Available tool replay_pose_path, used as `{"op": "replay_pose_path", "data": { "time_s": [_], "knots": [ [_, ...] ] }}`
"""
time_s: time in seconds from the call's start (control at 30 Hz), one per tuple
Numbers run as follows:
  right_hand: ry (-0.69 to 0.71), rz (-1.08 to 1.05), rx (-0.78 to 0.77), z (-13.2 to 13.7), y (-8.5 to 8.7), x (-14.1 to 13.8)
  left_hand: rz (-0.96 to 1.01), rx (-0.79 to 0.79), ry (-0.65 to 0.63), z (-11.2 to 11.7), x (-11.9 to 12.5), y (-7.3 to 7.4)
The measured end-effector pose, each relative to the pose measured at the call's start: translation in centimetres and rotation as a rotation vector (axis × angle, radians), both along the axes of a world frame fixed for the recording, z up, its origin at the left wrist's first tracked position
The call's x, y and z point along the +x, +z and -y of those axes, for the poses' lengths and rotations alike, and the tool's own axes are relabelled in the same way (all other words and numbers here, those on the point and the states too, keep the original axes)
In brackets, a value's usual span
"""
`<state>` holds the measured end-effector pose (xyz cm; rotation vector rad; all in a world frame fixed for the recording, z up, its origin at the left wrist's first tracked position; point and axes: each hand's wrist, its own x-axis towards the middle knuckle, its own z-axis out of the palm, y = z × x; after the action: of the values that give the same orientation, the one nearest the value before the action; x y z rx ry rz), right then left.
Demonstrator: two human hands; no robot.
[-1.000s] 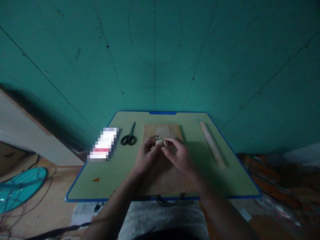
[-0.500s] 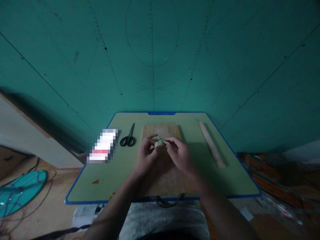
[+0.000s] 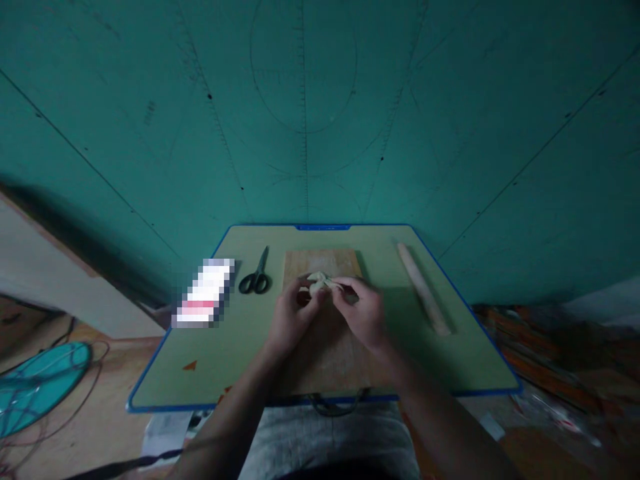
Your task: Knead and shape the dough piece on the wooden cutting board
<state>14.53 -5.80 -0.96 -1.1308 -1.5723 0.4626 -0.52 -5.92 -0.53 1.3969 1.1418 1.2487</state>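
Above the upper half of a wooden board (image 3: 320,370), a pale, folded piece of dough (image 3: 319,283) is pinched between both hands. My left hand (image 3: 294,310) grips its left side with thumb and fingers. At its right side, the thumb and index finger of my right hand (image 3: 361,310) press together on the dough. My fingers cover part of it. Black-handled scissors (image 3: 257,275) lie left of the board, blades pointing away from me. To the right rests a pale wooden rolling pin (image 3: 424,290), set at a slant.
A blue-edged green table (image 3: 200,393) carries everything. A pixelated white and pink rectangle (image 3: 205,293) is at its left edge, with an orange scrap (image 3: 190,365) nearer me. A green wall (image 3: 310,147) stands behind, and a dark handle (image 3: 337,405) hangs at the front.
The dough now looks flatter and more spread between my fingers, its upper part folded over. My left fingers have shifted slightly around it. Scissors and rolling pin stay put.
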Motion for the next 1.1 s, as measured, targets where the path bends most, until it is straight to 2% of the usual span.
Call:
{"op": "replay_pose_path", "data": {
  "time_s": [0.13,0.37,0.63,0.93,1.1],
  "knots": [
    [-0.008,-0.109,-0.02,-0.1,-0.1,0.0,0.069,0.054,-0.005,0.0,0.1,-0.3],
    [0.068,0.015,0.0,0.0,0.6,0.2,-0.02,0.161,-0.034,0.3,-0.2,-0.6],
    [0.043,0.03,0.047,-0.1,0.3,0.0,-0.124,0.234,0.012,0.0,-0.3,-1.1],
    [-0.014,-0.124,-0.062,-0.3,0.2,0.0,-0.04,0.201,0.013,0.2,-0.1,-0.8],
    [0.027,0.019,-0.064,-0.3,0.0,0.1,-0.035,0.187,0.009,0.2,-0.2,-0.7]
  ]
}}
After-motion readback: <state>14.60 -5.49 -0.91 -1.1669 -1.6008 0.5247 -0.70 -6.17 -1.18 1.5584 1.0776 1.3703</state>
